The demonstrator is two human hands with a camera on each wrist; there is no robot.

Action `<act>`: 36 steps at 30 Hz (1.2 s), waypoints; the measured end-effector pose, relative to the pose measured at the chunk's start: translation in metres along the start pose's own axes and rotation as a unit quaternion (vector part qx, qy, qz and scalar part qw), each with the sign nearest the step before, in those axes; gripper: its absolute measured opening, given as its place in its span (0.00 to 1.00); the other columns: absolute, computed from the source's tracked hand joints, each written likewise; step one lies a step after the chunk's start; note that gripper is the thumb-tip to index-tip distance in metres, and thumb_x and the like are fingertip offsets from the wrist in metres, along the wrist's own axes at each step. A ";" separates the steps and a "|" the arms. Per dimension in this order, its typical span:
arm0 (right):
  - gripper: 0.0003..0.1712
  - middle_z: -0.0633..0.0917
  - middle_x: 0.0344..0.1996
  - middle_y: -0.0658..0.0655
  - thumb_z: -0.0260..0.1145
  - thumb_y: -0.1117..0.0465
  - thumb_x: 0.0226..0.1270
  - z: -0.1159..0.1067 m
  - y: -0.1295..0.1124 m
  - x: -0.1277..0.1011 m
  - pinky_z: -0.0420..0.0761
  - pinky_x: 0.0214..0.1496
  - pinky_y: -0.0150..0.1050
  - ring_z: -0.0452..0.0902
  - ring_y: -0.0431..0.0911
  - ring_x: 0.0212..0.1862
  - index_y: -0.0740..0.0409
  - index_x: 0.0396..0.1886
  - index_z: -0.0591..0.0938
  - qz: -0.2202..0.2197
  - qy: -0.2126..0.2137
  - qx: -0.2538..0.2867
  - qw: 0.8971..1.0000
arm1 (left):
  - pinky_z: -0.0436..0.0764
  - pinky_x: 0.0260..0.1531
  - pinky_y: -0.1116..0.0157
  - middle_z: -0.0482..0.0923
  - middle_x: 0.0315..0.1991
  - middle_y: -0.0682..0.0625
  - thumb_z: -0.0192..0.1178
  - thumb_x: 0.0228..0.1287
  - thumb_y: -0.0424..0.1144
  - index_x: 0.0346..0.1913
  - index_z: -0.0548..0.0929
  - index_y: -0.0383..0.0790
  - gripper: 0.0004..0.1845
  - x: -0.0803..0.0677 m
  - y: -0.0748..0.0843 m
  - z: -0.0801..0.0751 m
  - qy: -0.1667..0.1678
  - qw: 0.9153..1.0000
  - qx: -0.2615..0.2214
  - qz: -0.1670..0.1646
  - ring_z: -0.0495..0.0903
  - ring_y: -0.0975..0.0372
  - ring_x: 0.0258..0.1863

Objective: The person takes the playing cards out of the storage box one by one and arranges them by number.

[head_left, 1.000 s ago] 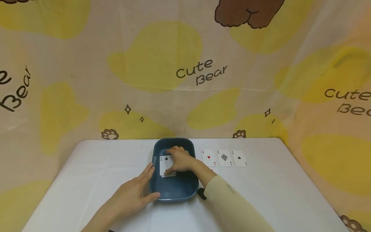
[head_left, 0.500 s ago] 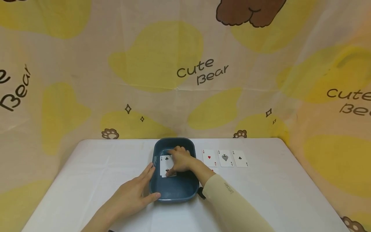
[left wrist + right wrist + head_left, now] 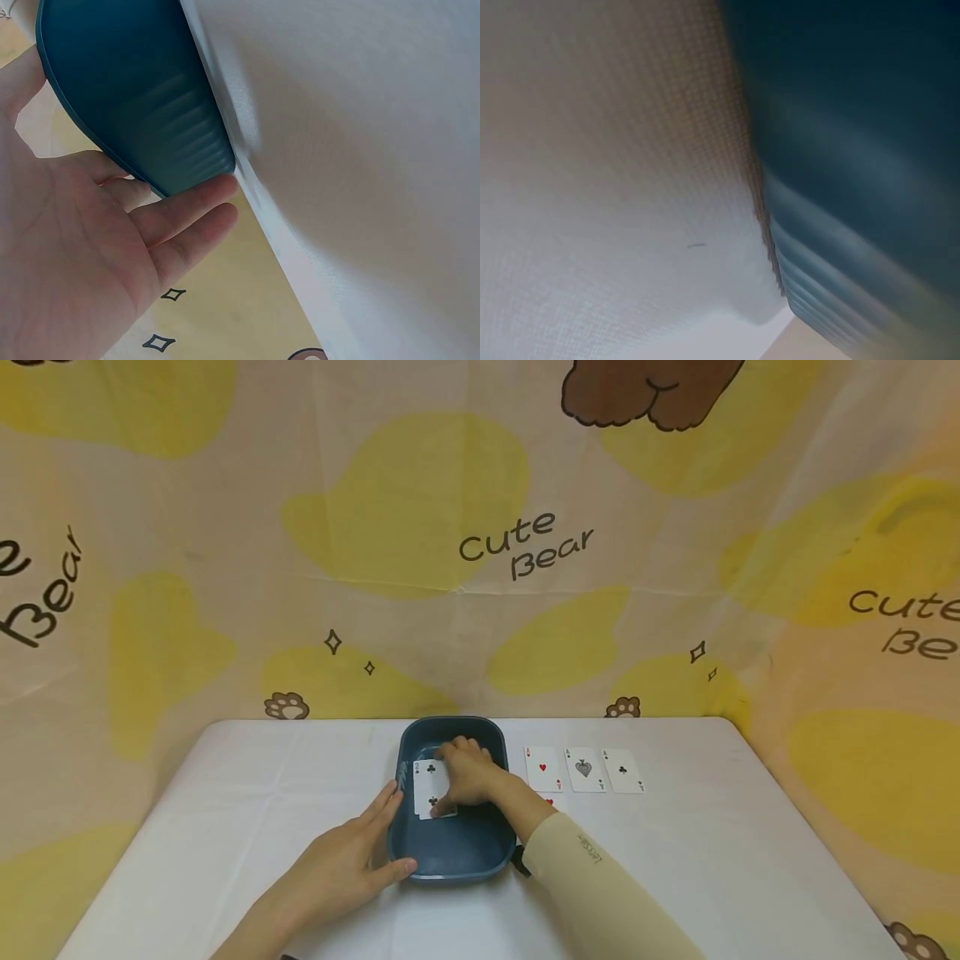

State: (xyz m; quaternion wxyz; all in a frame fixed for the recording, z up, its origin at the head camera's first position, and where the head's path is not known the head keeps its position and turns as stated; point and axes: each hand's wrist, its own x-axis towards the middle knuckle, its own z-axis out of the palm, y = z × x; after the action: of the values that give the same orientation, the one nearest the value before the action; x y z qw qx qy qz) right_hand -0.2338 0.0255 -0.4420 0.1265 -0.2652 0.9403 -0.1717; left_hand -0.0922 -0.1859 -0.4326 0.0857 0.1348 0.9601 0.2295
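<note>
The two-of-clubs playing card [image 3: 430, 787] at frame centre sits pinched in our right hand [image 3: 467, 772] inside the dark blue plastic tub [image 3: 450, 852], which our flat, straight-fingered left hand [image 3: 347, 862] steadies; next we judge lifting it out cleanly.

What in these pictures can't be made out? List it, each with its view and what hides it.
- Head view: cards under the right hand, count hidden.
- Head view: red card below the aces, covered by the forearm.
- Right wrist view: only the blurred blue tray and table; hand out of frame.

white table [image 3: 225, 827] bears a blue tub [image 3: 450, 852] and three aces [image 3: 583, 770].
</note>
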 end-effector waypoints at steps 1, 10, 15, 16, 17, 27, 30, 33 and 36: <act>0.53 0.77 0.64 0.59 0.90 0.46 0.45 0.001 0.000 0.000 0.71 0.71 0.52 0.70 0.50 0.61 0.57 0.70 0.77 -0.001 0.002 0.009 1.000 | 0.78 0.60 0.39 0.49 0.85 0.54 0.63 0.64 0.72 0.85 0.56 0.47 0.55 0.000 0.000 0.000 0.000 1.000 0.000 0.000 0.76 0.42 0.68; 0.56 0.76 0.63 0.61 0.91 0.57 0.45 0.003 -0.001 0.000 0.80 0.64 0.43 0.77 0.47 0.53 0.62 0.73 0.72 -0.007 0.004 0.091 0.996 | 0.79 0.60 0.41 0.50 0.85 0.54 0.64 0.65 0.71 0.85 0.56 0.46 0.54 -0.001 0.000 0.000 0.007 1.000 0.004 0.004 0.77 0.44 0.67; 0.56 0.75 0.64 0.63 0.90 0.58 0.45 0.004 -0.001 0.001 0.79 0.65 0.43 0.77 0.47 0.53 0.64 0.73 0.72 -0.015 -0.001 0.094 0.995 | 0.79 0.59 0.39 0.50 0.85 0.53 0.64 0.64 0.71 0.85 0.56 0.47 0.55 -0.001 0.001 -0.001 0.001 1.000 0.002 0.002 0.78 0.43 0.66; 0.56 0.75 0.64 0.63 0.90 0.58 0.45 0.004 -0.001 0.001 0.78 0.65 0.43 0.77 0.48 0.53 0.64 0.73 0.72 -0.016 -0.003 0.096 0.995 | 0.79 0.59 0.39 0.50 0.85 0.53 0.64 0.64 0.71 0.85 0.56 0.47 0.55 -0.001 0.001 -0.001 0.001 1.000 0.003 0.002 0.78 0.43 0.67; 0.56 0.74 0.65 0.64 0.90 0.59 0.45 0.003 -0.001 0.001 0.78 0.66 0.43 0.77 0.48 0.54 0.65 0.73 0.72 -0.017 -0.005 0.100 0.995 | 0.79 0.58 0.39 0.50 0.85 0.53 0.64 0.64 0.71 0.85 0.56 0.47 0.55 0.000 0.001 -0.001 0.001 1.000 0.003 0.003 0.78 0.43 0.67; 0.58 0.71 0.67 0.62 0.90 0.61 0.44 0.001 0.000 0.001 0.77 0.67 0.43 0.76 0.49 0.57 0.64 0.75 0.70 -0.022 -0.020 0.118 0.993 | 0.78 0.60 0.39 0.49 0.85 0.54 0.63 0.65 0.71 0.85 0.56 0.47 0.54 0.001 0.000 0.001 0.005 1.000 0.003 0.002 0.76 0.43 0.68; 0.58 0.71 0.66 0.62 0.90 0.60 0.45 -0.001 -0.001 0.000 0.77 0.67 0.43 0.76 0.49 0.58 0.63 0.76 0.70 -0.029 -0.022 0.110 0.993 | 0.78 0.59 0.39 0.50 0.85 0.53 0.64 0.65 0.70 0.85 0.57 0.46 0.54 0.001 0.000 0.001 0.005 1.000 0.005 -0.001 0.77 0.43 0.67; 0.56 0.72 0.67 0.62 0.89 0.59 0.46 -0.007 -0.002 -0.003 0.77 0.66 0.43 0.76 0.49 0.58 0.62 0.75 0.71 -0.033 -0.022 0.097 0.995 | 0.79 0.59 0.39 0.50 0.85 0.53 0.64 0.64 0.70 0.84 0.57 0.46 0.54 0.001 0.002 0.000 0.003 1.000 0.005 -0.003 0.77 0.43 0.67; 0.55 0.72 0.67 0.62 0.89 0.58 0.46 -0.013 -0.002 -0.006 0.78 0.64 0.42 0.76 0.48 0.57 0.61 0.75 0.72 -0.042 -0.015 0.089 0.995 | 0.79 0.59 0.39 0.49 0.85 0.54 0.64 0.64 0.70 0.84 0.57 0.46 0.54 0.001 0.002 0.000 0.002 1.000 0.003 -0.003 0.77 0.43 0.67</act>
State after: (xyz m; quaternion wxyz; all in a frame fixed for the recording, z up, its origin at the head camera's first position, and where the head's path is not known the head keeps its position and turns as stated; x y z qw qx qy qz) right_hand -0.2323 0.0303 -0.4287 0.1561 -0.2947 0.9072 -0.2564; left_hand -0.0932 -0.1840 -0.4313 0.0844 0.1317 0.9613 0.2267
